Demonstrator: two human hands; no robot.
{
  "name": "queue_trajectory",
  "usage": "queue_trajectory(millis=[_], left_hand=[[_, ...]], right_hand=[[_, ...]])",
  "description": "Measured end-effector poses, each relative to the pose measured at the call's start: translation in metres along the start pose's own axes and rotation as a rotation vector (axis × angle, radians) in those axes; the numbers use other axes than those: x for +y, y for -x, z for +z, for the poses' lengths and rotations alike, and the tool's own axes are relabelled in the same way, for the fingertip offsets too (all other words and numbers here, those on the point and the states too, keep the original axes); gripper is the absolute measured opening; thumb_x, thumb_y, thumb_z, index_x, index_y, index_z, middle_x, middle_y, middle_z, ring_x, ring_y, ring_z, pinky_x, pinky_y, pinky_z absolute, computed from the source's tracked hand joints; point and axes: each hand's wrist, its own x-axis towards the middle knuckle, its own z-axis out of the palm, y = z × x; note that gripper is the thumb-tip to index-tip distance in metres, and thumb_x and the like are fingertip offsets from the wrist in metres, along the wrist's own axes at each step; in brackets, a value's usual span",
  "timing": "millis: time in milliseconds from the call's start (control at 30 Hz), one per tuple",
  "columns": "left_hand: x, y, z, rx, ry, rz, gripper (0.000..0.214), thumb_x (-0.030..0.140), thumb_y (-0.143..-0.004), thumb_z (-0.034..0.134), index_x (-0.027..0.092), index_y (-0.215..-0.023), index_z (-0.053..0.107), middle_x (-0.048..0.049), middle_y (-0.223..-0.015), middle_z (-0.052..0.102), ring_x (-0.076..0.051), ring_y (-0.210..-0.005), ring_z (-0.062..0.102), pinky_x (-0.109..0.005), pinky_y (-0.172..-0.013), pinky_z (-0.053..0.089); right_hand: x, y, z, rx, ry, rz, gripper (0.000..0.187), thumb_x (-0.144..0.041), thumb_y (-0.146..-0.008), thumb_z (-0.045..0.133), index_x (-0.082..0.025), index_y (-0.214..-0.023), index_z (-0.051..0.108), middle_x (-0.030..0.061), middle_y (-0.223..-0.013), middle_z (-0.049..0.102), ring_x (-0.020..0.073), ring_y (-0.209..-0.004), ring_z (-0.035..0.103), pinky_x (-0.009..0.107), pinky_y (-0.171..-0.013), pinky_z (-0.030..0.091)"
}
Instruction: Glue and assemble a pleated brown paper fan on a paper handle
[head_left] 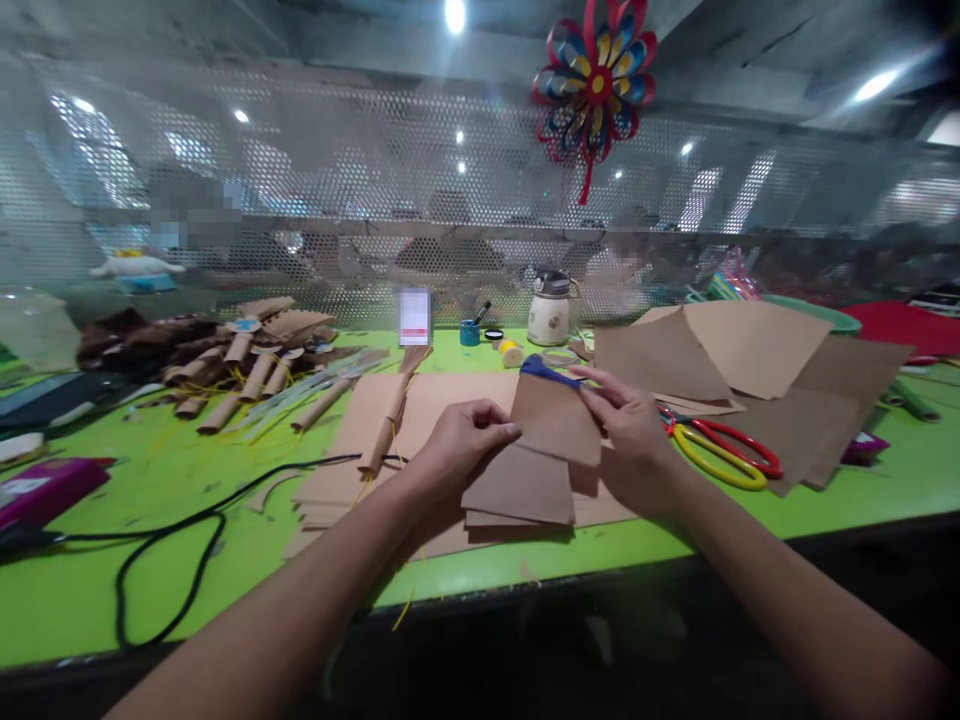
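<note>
Between my hands a brown paper piece (pixel 559 415) is held tilted above the table. My left hand (pixel 471 440) pinches its left edge between thumb and fingers. At its upper right edge, my right hand (pixel 626 425) grips it with thumb and fingers. Below it lie more cut brown paper pieces (pixel 521 490), stacked on larger tan sheets (pixel 450 395). A blue-handled tool (pixel 546 370) lies just behind the held piece, partly hidden by it. Close to my right hand rest scissors (pixel 724 450) with red and yellow handles.
Rolled paper tubes (pixel 255 375) with yellow strings pile up at the left. A black cable (pixel 217 512) loops across the green table (pixel 82 600). A phone (pixel 415 318), blue jar (pixel 470 333), thread spool (pixel 511 352) and white flask (pixel 549 312) stand behind. Large brown sheets (pixel 795 400) lie right.
</note>
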Motion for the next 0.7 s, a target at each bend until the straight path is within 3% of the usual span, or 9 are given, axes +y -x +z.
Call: queue_trajectory(millis=[100, 167, 300, 433, 567, 700], left_hand=[[0.003, 0.001, -0.005, -0.02, -0.065, 0.007, 0.024, 0.031, -0.065, 0.074, 0.014, -0.077, 0.064, 0.0005, -0.069, 0.058, -0.011, -0.061, 0.051, -0.022, -0.054, 0.037], [0.004, 0.001, -0.008, -0.033, -0.108, 0.012, 0.025, 0.031, -0.063, 0.074, 0.014, -0.08, 0.066, 0.0009, -0.068, 0.058, -0.011, -0.061, 0.05, -0.022, -0.054, 0.036], [0.006, 0.002, -0.008, -0.062, -0.091, 0.098, 0.021, 0.032, -0.068, 0.072, 0.014, -0.074, 0.065, -0.0003, -0.069, 0.06, -0.011, -0.062, 0.051, -0.022, -0.056, 0.036], [0.006, 0.004, -0.004, -0.025, -0.057, 0.113, 0.022, 0.034, -0.069, 0.071, 0.014, -0.069, 0.061, 0.0006, -0.066, 0.057, -0.011, -0.059, 0.05, -0.023, -0.055, 0.037], [0.002, 0.002, -0.003, 0.041, -0.131, 0.149, 0.026, 0.038, -0.069, 0.07, 0.014, -0.065, 0.061, 0.0004, -0.063, 0.057, -0.011, -0.059, 0.049, -0.023, -0.054, 0.036], [0.0, -0.001, -0.001, 0.063, -0.241, 0.18, 0.028, 0.04, -0.068, 0.07, 0.013, -0.063, 0.062, -0.0008, -0.061, 0.058, -0.013, -0.06, 0.05, -0.025, -0.057, 0.038]], right_hand=[[0.004, -0.009, -0.011, 0.26, 0.192, -0.188, 0.027, -0.031, -0.086, 0.05, -0.019, -0.103, 0.067, 0.0081, -0.097, 0.068, 0.0204, -0.087, 0.06, 0.032, -0.075, 0.048], [0.006, -0.012, -0.015, 0.304, 0.311, -0.307, 0.024, -0.027, -0.086, 0.048, -0.018, -0.093, 0.069, 0.0083, -0.092, 0.067, 0.0206, -0.087, 0.06, 0.034, -0.078, 0.047], [0.004, -0.006, -0.011, 0.101, 0.45, -0.384, 0.021, -0.022, -0.085, 0.049, -0.019, -0.09, 0.069, 0.0076, -0.093, 0.063, 0.021, -0.09, 0.058, 0.035, -0.081, 0.047], [-0.002, 0.004, -0.002, -0.156, 0.466, -0.332, 0.02, -0.027, -0.087, 0.053, -0.019, -0.095, 0.069, 0.0082, -0.101, 0.061, 0.0215, -0.095, 0.057, 0.036, -0.085, 0.045], [0.001, 0.009, 0.003, -0.47, 0.444, -0.261, 0.017, -0.033, -0.077, 0.068, -0.019, -0.086, 0.068, 0.0053, -0.09, 0.062, 0.0197, -0.084, 0.057, 0.032, -0.077, 0.045], [0.008, 0.011, 0.006, -0.453, 0.405, -0.121, 0.018, -0.033, -0.074, 0.069, -0.017, -0.068, 0.061, 0.0008, -0.071, 0.058, 0.0154, -0.068, 0.053, 0.027, -0.062, 0.041]])
